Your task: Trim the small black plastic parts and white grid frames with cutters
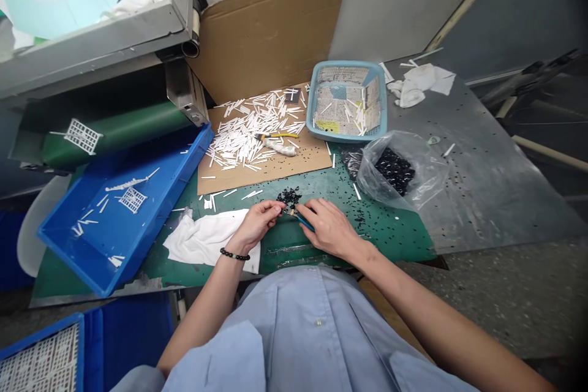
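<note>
My right hand [328, 226] is closed around small cutting pliers [304, 221] with blue handles, their tip pointing left toward my other fingers. My left hand [258, 225], with a dark bead bracelet at the wrist, pinches something at the plier tip that is too small to make out. Just beyond the fingertips lies a small heap of black pieces [289, 197] on the green mat [399, 236]. A white cloth [202, 237] lies flat beside and partly under my left wrist. More black pieces fill a clear plastic bag [395, 171] to the right.
White sticks [243, 138] and yellow-handled pliers [281, 135] cover a cardboard sheet [215, 182]. Behind stands a light blue basket [386, 116] lined with newspaper. A blue tray [110, 226] sits at left below a green conveyor [119, 135]. Crumpled white cloth [416, 86] lies at the back right.
</note>
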Motion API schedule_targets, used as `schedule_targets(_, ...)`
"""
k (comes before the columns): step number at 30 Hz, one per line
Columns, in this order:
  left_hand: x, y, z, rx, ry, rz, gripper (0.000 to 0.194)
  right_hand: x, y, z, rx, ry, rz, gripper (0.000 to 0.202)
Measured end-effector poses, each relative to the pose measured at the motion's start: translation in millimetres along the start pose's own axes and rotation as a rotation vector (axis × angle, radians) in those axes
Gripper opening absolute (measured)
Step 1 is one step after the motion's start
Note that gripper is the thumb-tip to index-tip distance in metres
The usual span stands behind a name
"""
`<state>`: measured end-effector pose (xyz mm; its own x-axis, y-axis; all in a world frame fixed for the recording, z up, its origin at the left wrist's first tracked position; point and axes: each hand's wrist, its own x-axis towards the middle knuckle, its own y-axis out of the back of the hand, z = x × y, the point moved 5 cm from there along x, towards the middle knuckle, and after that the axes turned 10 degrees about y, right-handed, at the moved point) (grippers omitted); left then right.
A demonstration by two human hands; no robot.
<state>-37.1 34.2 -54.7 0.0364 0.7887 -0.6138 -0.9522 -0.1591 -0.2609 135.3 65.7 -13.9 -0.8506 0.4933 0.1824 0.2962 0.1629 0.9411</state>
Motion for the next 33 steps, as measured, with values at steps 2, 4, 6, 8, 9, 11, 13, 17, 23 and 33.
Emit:
schedule_targets(2, -0.4, -0.1, 0.0, 0.026, -0.009, -0.007, 0.032, 0.2, 1.3, -2.1, -0.021, 0.022, -0.021, 0.032)
schedule_targets(4, -1.1, 0.1, -0.2, 0.045, -0.015, -0.008, 0.031, 0.6, 2.5, -3.9, -0.027, 0.036, -0.037, 0.031)
schedule_targets(6, -1.8, 0.3, -0.4, 0.058, -0.018, -0.01, 0.031, 1.2, 3.7, -5.4, -0.038, 0.045, -0.054, 0.031)
schedule_targets(8, -2.4, 0.5, -0.6, 0.07, -0.013, -0.01, 0.031, 2.0, 4.7, -6.7, -0.051, 0.052, -0.081, 0.031)
schedule_targets(9, -2.8, 0.7, -0.8, 0.078, -0.008, -0.009, 0.032, 2.5, 5.0, -7.3, -0.056, 0.055, -0.095, 0.03)
schedule_targets(11, -3.4, 1.0, -1.0, 0.093, 0.006, -0.004, 0.033, 3.4, 5.7, -8.7, -0.062, 0.062, -0.121, 0.03)
schedule_targets(13, -4.2, 1.4, -1.2, 0.1, 0.023, 0.003, 0.035, 3.9, 5.9, -10.7, -0.066, 0.071, -0.14, 0.029)
schedule_targets(17, -4.2, 2.0, -3.1, 0.116, 0.06, 0.007, 0.037, 2.8, 2.6, -15.3, -0.055, 0.056, -0.163, 0.028)
schedule_targets(23, -1.1, 2.6, -5.4, 0.194, 0.047, 0.007, 0.036, -2.7, -13.5, -16.6, 0.028, -0.046, -0.164, 0.027)
schedule_targets(33, 6.7, 12.0, 5.9, -0.283, 0.098, -0.067, 0.025, -22.4, -34.8, 9.2, 1.141, -0.631, 0.275, 0.052)
